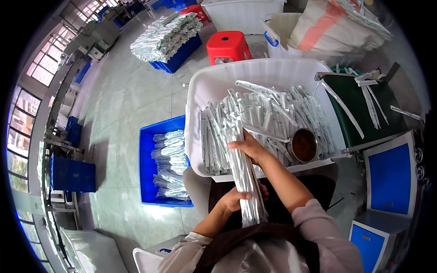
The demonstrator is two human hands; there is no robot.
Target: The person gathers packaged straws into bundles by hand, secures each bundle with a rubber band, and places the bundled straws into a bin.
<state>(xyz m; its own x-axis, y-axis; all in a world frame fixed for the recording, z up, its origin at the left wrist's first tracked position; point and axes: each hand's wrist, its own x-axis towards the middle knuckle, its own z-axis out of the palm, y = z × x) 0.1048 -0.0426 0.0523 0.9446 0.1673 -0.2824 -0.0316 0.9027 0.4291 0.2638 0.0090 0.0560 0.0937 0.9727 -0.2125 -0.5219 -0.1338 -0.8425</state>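
Observation:
A long bundle of thin white-and-silver wrapped packets lies lengthwise between the person's body and the large white tub. My left hand is closed round its lower part. Higher up, my right hand grips the same bundle at the tub's near edge, thumb across the front. Many similar packets fill the tub, most of them standing or leaning. A round metal bowl with brown contents sits among them, to the right of my right hand.
Left of the tub, a blue crate holds more packets. Farther off are a heaped blue crate and a red stool. On the right stand a dark green surface with loose strips and blue-fronted cabinets.

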